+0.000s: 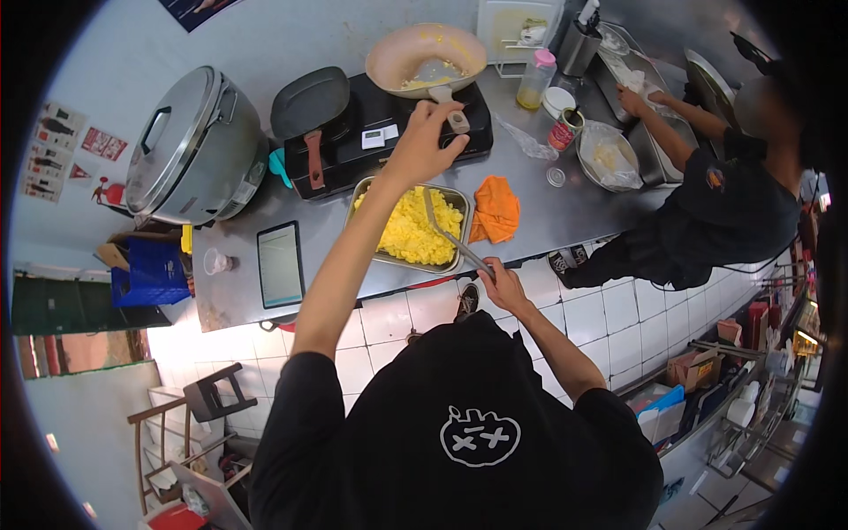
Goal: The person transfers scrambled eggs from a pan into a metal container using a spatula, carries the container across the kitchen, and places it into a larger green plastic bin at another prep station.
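Observation:
My left hand [427,142] is at the handle [457,122] of a beige frying pan [427,56]. Its fingers cross over the handle while the thumb stands apart; whether they touch it is unclear. Bits of yellow egg cling inside the pan, which sits on a black gas stove [397,126]. My right hand [505,286] grips a long grey utensil [464,250], probably a spatula or spoon. The utensil's bent far end lies on scrambled egg [421,232] that fills a rectangular metal tray [457,264]. My left forearm hides part of this tray.
An orange cloth [495,209] lies right of the tray, a tablet [280,264] left. A square grill pan [311,103] shares the stove, beside a large rice cooker [179,146]. At right, a co-worker [715,205] handles something by metal containers. A plastic-lined bowl [606,159] stands nearby.

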`<state>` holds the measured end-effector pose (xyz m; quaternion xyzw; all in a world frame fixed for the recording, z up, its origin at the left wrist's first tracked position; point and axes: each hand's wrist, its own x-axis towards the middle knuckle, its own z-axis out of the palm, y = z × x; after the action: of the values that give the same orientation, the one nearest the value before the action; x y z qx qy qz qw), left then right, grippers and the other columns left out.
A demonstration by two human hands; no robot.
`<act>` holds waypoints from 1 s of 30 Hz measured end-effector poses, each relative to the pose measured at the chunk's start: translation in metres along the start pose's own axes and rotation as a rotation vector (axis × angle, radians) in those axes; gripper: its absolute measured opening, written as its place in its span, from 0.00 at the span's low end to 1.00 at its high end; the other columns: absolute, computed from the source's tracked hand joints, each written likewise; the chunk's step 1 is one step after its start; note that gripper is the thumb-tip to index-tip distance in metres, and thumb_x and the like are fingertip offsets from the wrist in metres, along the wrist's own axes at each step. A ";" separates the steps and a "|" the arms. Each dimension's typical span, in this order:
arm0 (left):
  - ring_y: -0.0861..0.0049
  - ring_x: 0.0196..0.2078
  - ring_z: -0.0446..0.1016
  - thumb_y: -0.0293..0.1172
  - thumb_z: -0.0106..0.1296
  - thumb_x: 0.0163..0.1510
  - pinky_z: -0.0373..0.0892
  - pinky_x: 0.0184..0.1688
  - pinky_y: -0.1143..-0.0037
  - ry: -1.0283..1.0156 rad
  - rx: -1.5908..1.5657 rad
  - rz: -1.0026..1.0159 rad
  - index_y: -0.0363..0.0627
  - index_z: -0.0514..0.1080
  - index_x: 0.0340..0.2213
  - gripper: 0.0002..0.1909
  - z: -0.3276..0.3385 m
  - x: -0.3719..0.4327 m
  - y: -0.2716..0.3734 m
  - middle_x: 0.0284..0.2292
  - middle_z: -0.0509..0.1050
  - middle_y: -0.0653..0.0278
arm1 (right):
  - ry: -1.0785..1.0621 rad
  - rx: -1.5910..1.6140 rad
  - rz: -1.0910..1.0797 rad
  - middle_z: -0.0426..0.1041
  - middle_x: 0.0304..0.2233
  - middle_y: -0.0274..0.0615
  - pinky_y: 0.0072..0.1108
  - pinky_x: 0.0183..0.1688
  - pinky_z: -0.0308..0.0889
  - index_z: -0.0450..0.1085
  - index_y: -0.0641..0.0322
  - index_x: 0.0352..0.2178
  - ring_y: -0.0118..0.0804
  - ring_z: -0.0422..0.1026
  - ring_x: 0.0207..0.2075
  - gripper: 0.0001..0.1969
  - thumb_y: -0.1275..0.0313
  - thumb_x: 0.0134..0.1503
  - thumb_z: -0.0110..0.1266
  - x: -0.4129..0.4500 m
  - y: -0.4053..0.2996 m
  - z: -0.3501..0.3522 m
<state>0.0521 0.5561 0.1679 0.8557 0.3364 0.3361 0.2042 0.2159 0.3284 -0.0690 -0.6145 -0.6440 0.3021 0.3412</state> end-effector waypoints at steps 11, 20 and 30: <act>0.83 0.18 0.66 0.43 0.42 0.57 0.61 0.17 0.82 0.487 -0.809 -1.202 0.44 0.67 0.26 0.15 0.077 -0.285 -0.052 0.19 0.67 0.68 | 0.145 -0.093 -0.082 0.71 0.23 0.56 0.41 0.26 0.64 0.61 0.65 0.39 0.61 0.70 0.24 0.12 0.68 0.58 0.42 0.010 -0.014 -0.016; 0.74 0.30 0.74 0.43 0.33 0.60 0.69 0.24 0.78 0.260 -0.879 -1.081 0.38 0.66 0.38 0.20 0.179 -0.261 -0.036 0.34 0.74 0.57 | -0.039 -0.187 -0.029 0.71 0.23 0.61 0.47 0.28 0.63 0.57 0.66 0.40 0.65 0.70 0.26 0.11 0.70 0.58 0.43 0.010 0.025 -0.013; 0.80 0.29 0.72 0.38 0.32 0.61 0.67 0.24 0.80 0.347 -1.043 -1.119 0.41 0.65 0.35 0.15 0.176 -0.254 -0.030 0.29 0.73 0.63 | -0.030 -0.226 0.050 0.72 0.26 0.58 0.42 0.30 0.65 0.58 0.66 0.38 0.63 0.70 0.29 0.09 0.71 0.60 0.41 0.008 0.027 -0.010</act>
<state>0.0254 0.3738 -0.0819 0.2877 0.5436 0.4268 0.6630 0.2393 0.3375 -0.0844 -0.6603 -0.6634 0.2451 0.2526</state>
